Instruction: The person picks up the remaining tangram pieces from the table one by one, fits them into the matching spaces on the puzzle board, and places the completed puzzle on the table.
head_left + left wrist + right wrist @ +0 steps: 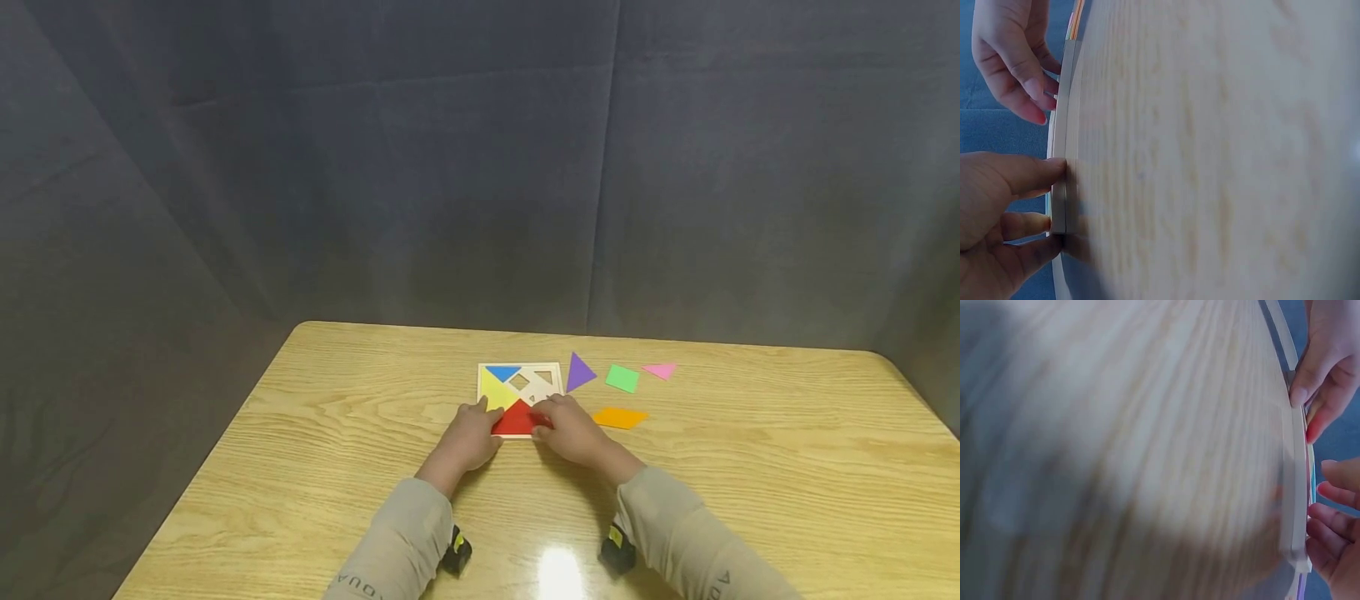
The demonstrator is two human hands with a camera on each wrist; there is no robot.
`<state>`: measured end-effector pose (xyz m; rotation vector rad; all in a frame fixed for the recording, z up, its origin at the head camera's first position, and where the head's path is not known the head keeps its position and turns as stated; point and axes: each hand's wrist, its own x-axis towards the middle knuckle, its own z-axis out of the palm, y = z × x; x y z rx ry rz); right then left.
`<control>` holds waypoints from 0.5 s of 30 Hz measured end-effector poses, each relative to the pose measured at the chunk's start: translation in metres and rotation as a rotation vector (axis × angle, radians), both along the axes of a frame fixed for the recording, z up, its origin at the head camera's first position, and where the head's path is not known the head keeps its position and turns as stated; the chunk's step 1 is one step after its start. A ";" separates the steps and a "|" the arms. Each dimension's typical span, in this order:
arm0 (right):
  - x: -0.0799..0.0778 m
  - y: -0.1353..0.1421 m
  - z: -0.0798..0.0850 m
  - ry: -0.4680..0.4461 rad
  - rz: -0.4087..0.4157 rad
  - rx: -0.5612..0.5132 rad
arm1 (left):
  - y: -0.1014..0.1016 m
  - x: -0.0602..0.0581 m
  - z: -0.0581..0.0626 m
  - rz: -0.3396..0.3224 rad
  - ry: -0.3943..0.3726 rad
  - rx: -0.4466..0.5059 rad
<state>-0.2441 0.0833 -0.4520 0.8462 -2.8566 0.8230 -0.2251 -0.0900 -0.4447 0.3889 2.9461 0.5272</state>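
In the head view a wooden tangram tray [557,367] lies on the table. A blue triangle [502,372] and a yellow triangle [492,392] sit in its left part, and a red triangle [517,419] along its front. My left hand [468,433] holds the tray's front left corner; in the right wrist view its thumb is against the front edge. With fairly straight fingers, my right hand [570,429] touches the red triangle's right part and hides that corner. Bare recesses show at the tray's back right.
Right of the tray lie a purple triangle [580,373], a green square [622,377], a pink triangle [662,371] and an orange parallelogram [620,417]. A dark curtain [450,208] hangs behind the wooden table [360,392].
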 end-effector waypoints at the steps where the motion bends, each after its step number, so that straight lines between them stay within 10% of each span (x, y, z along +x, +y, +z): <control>1: 0.000 0.001 0.000 -0.001 0.001 -0.008 | 0.000 0.000 0.000 0.001 -0.003 0.000; 15: -0.004 0.021 -0.002 0.017 -0.024 -0.132 | -0.003 0.001 -0.002 -0.020 0.018 -0.002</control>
